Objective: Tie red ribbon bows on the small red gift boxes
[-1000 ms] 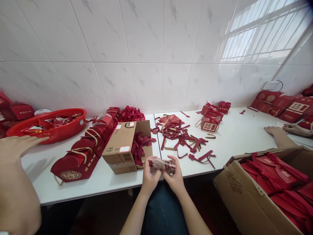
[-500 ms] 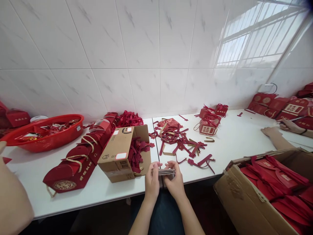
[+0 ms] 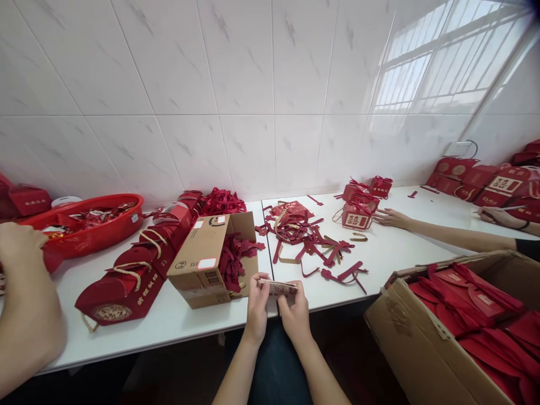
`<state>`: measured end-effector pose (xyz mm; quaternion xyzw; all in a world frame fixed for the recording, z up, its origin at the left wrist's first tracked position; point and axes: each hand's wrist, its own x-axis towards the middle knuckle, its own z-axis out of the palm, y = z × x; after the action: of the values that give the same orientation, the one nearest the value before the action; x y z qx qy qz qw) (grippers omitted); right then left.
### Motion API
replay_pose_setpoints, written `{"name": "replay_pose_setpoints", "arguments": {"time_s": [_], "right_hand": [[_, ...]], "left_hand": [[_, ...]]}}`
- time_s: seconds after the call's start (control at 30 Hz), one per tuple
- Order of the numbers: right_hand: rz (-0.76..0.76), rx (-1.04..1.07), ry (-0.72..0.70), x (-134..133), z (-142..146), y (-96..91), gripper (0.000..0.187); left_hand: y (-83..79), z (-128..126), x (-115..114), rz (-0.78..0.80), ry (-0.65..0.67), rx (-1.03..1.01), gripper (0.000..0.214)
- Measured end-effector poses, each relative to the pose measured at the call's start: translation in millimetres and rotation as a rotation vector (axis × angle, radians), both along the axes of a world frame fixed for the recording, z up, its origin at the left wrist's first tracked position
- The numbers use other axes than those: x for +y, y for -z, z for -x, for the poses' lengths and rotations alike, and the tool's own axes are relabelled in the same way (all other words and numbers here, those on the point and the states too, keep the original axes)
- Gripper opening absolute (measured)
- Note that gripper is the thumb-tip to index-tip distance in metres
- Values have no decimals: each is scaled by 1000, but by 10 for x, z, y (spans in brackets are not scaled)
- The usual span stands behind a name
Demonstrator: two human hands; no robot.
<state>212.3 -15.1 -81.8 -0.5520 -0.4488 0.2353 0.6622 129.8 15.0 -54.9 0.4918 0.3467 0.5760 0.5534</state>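
My left hand (image 3: 257, 304) and my right hand (image 3: 294, 313) are side by side at the near edge of the white table (image 3: 392, 253). Both pinch the same thin flat stack of red-printed card pieces (image 3: 279, 288), held level between them. Just to the left lies a small cardboard box (image 3: 211, 260) tipped on its side, with dark red paper cut-outs spilling from its mouth. Loose red and gold strips (image 3: 312, 239) are scattered on the table beyond my hands.
A large open carton of flat red boxes (image 3: 464, 315) stands at my right. Folded red gift boxes (image 3: 135, 270) lie in a row at left, behind them a red basket (image 3: 84, 225). One person's arm (image 3: 25, 304) is at far left; another's hand (image 3: 390, 218) touches small red boxes (image 3: 359, 214).
The person on the right has stretched an arm across the table to the small red boxes. The arm at left has come back into view. My hands stay on the stack.
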Motion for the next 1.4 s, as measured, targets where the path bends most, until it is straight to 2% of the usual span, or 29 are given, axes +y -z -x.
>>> {"name": "replay_pose_setpoints", "arguments": {"time_s": [0.07, 0.13, 0.23, 0.3, 0.37, 0.43, 0.47, 0.57, 0.63, 0.77, 0.87, 1.0, 1.1, 1.2, 1.3, 1.4], "right_hand": [[-8, -36, -14, -106, 9, -28, 7], [-45, -124, -92, -288, 27, -43, 9], [-66, -366, -131, -629, 64, -23, 10], [43, -551, -73, -821, 83, 11, 9], [203, -705, -73, -935, 83, 48, 7], [322, -797, -109, -967, 59, 84, 12], [353, -825, -116, -961, 40, 102, 16], [391, -864, -84, -919, -7, 169, 26], [416, -881, -58, -903, -11, 231, 29], [474, -924, -14, -875, 51, 346, 28], [513, -962, 13, -791, 117, 352, 26], [530, -919, 68, -611, 170, 284, 24], [464, -743, 82, -522, 165, 282, 21], [349, -507, 18, -537, 115, 375, 21], [251, -294, -75, -639, 27, 518, 28], [125, -242, -125, -741, -54, 637, 24]], "left_hand": [[20, 80, -65, -26, 44, -6, 32], [30, 133, -172, -65, 23, -4, 27], [31, 151, -382, -99, 13, 4, 34], [26, 142, -505, -117, 75, 88, 35], [26, 147, -578, -163, 163, 220, 32], [39, 181, -594, -218, 182, 302, 28], [51, 210, -586, -239, 140, 307, 28], [99, 318, -546, -227, -104, 231, 37], [126, 382, -532, -157, -199, 172, 37], [157, 445, -541, -68, -195, 97, 36], [190, 449, -538, -38, -168, 94, 36], [243, 412, -517, -52, -140, 137, 30], [258, 372, -508, -84, -148, 152, 26], [257, 348, -500, -91, -168, 152, 25], [254, 340, -491, -85, -194, 126, 25], [249, 331, -503, -79, -192, 79, 25]]}}
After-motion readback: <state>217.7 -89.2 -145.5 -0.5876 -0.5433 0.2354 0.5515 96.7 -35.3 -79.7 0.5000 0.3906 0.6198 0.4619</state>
